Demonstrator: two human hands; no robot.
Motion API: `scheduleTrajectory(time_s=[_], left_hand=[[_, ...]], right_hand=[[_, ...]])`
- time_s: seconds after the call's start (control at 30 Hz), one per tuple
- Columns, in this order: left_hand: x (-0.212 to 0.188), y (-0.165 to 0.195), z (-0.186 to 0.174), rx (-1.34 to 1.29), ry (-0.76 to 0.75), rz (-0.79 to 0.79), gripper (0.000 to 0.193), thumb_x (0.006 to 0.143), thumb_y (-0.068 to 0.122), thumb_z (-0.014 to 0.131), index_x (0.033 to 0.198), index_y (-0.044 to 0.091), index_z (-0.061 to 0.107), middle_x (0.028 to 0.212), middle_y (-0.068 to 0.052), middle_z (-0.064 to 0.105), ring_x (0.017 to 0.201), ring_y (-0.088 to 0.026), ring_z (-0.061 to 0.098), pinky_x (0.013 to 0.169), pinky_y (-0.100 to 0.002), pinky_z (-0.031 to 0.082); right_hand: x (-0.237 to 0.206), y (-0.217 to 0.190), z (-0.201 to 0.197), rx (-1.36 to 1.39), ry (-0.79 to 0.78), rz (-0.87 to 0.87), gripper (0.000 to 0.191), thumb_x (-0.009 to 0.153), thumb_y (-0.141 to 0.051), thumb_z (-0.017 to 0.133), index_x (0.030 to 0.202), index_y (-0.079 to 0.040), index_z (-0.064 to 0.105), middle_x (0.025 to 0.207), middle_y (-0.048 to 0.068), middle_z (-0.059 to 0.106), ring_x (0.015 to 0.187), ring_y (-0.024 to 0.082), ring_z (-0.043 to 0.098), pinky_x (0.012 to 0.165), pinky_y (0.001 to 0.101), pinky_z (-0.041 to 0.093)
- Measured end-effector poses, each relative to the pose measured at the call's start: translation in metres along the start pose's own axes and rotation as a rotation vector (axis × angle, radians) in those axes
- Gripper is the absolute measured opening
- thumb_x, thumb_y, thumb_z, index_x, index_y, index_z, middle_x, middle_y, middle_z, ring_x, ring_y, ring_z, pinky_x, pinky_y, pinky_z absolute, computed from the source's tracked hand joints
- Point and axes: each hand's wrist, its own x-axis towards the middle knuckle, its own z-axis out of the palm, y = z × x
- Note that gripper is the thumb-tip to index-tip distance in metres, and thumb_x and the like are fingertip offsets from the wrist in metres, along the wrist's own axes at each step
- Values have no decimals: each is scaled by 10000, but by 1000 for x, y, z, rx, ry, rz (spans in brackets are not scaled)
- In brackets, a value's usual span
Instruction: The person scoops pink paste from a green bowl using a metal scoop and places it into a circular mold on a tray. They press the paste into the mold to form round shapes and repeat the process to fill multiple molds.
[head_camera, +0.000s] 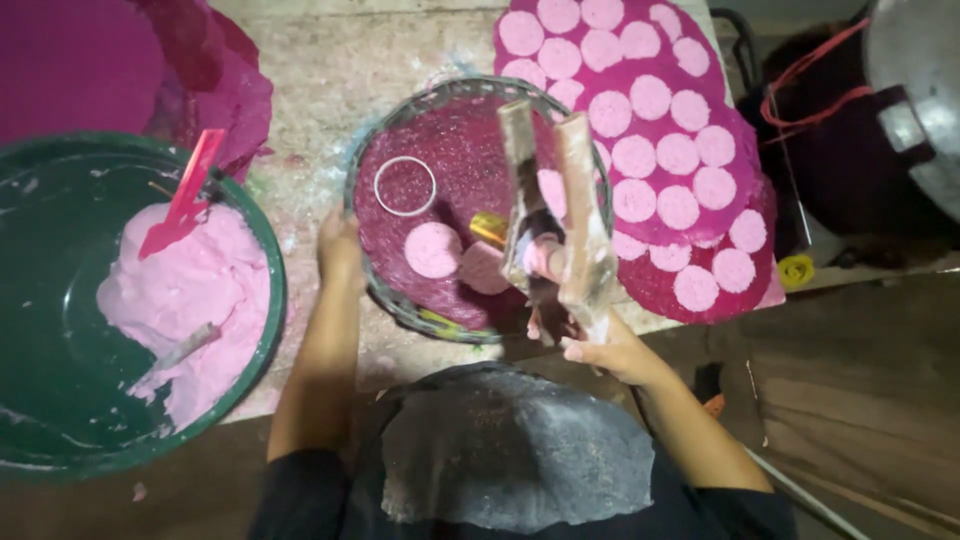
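Round woven tray (372, 262) gripped at left rim by left hand (340, 250), fingers curled over edge. Two-piece wooden press (556, 215) held over tray's right half by right hand (590, 345), fingers closed round lower end. Pink discs (432, 250) and metal ring (405, 186) laid on tray. Green basin (60, 330) of pink dough (190, 300) seen at left.

Round tray (380, 285) set at the centre, ring (405, 186) and two discs (433, 250) laid in it, basin of dough (60, 330) placed left, disc-covered mats (660, 150) spread right, wooden press (560, 215) held above the tray.
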Motion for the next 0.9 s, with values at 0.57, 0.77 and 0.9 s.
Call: scheduleTrajectory(time_s=[0.57, 0.77, 0.9], left_hand=[[-113, 1, 39, 1132, -382, 607, 1195, 718, 328, 896, 1593, 3, 151, 1545, -230, 397, 1500, -422, 278, 1235, -602, 103], [-121, -7, 48, 1161, -466, 566, 1146, 767, 321, 869, 1604, 12, 150, 1497, -211, 446, 1498, -388, 299, 1224, -651, 73], [-122, -1, 51, 1138, -511, 519, 1162, 743, 330, 874, 1582, 12, 137, 1538, -219, 399, 1494, -382, 274, 1219, -660, 35]], right_hand=[[-4, -33, -14, 83, 112, 2, 938, 841, -356, 763, 1549, 44, 295, 1277, 209, 627, 1167, 283, 676, 785, 278, 544], [-17, -34, -3, 50, 119, -26, 959, 841, -374, 780, 1553, 48, 296, 1308, 212, 587, 1196, 307, 638, 969, 399, 535], [-21, -32, -8, 8, 102, -12, 959, 856, -427, 773, 1545, 46, 302, 1321, 210, 570, 1210, 307, 623, 1050, 450, 517]])
